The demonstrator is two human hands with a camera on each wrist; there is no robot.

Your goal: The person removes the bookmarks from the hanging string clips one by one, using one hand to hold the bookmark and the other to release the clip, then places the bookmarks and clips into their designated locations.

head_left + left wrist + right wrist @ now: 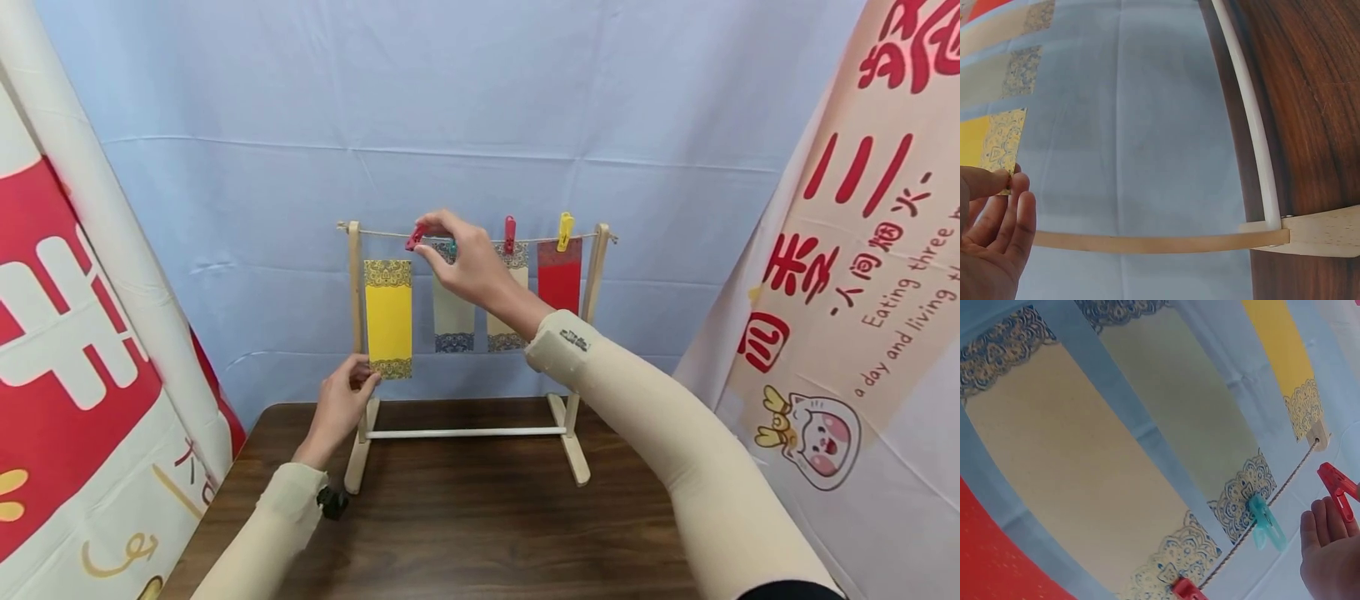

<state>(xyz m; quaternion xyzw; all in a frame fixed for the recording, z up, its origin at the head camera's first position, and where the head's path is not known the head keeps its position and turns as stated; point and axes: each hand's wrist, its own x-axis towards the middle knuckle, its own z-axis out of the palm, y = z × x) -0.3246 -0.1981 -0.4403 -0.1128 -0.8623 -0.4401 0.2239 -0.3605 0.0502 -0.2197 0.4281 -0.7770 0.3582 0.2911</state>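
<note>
My left hand (347, 402) pinches the lower left corner of a yellow paper card (389, 321) with lace-patterned ends; the left wrist view shows thumb and fingers on that patterned end (1004, 140). In the head view, the card's top edge appears a little below a twine line (386, 234). Higher up, my right hand (472, 262) holds a red clothespin (416, 237) between thumb and fingers, close to the twine. The right wrist view shows this clothespin (1338, 487) with no card in it.
A grey-green card (1179, 394) hangs from a teal clothespin (1265, 524), a beige card (1079, 469) from a red one (510, 235), and a red card (558, 283) from a yellow one (566, 232). The wooden stand (596, 271) stands on a brown table (480, 517), before a blue cloth (480, 100).
</note>
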